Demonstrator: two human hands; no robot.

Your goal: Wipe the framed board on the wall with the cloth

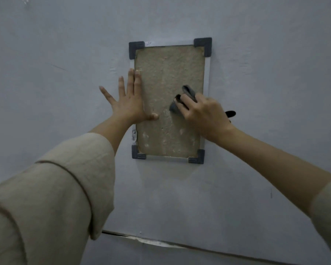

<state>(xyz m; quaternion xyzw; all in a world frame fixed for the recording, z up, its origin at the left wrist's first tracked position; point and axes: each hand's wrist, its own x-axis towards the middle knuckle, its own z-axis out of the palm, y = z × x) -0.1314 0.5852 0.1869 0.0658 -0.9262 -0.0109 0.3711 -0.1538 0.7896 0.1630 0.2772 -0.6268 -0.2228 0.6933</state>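
Seen from the head camera, the framed board (168, 73) hangs upright on a pale grey-blue wall (256, 54), slightly above the centre of the view. Its surface is a rough tan, cork-like panel with lighter blotches toward the lower part. A thin silver frame borders the panel, and four dark grey corner caps (203, 45) cover the corners. A small metal bracket (134, 135) with a screw sits on the left frame edge, near the lower left corner. The left hand (129, 101) is fully open, with fingers spread and pointing upward, pressed flat across the left frame edge; the index and middle fingers and the thumb lie on the panel, while the remaining fingers lie on the wall. It holds nothing. The right hand (203, 111) is closed around a dark grey cloth (187, 91), bunched under the fingers and pressed against the panel at mid height, toward the right side. Folds of cloth protrude above and to the left of the knuckles. A dark shape, possibly more cloth, shows beyond the wrist, outside the right frame edge. A loose beige sleeve (55, 188) covers the left forearm to just below the wrist. A seam with chipped paint (157, 243) crosses the wall below the board.
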